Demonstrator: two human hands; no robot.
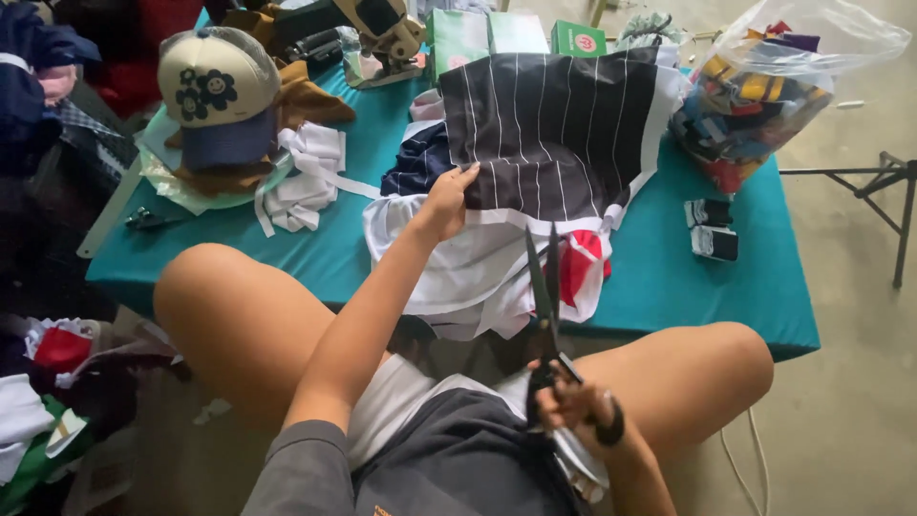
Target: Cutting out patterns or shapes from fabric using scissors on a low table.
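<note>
Teal cloth covers the low table point(669, 287), and a black fabric panel with thin white stripes point(554, 134) lies on a heap of white cloth point(458, 268) near its front edge. The left hand point(447, 203) rests on the panel's lower left edge, fingers pressed flat on the fabric. The right hand point(573, 406) is clenched around the handles of black scissors point(544, 306), blades together and pointing up toward the panel's bottom edge, just short of the cloth. Bare teal surface lies open right of the heap, up to two small dark fabric rolls point(712, 229). A clear bag of coloured scraps point(764, 86) crowds the far right corner; a cap point(218, 96) and white strips point(306, 177) fill the left.
</note>
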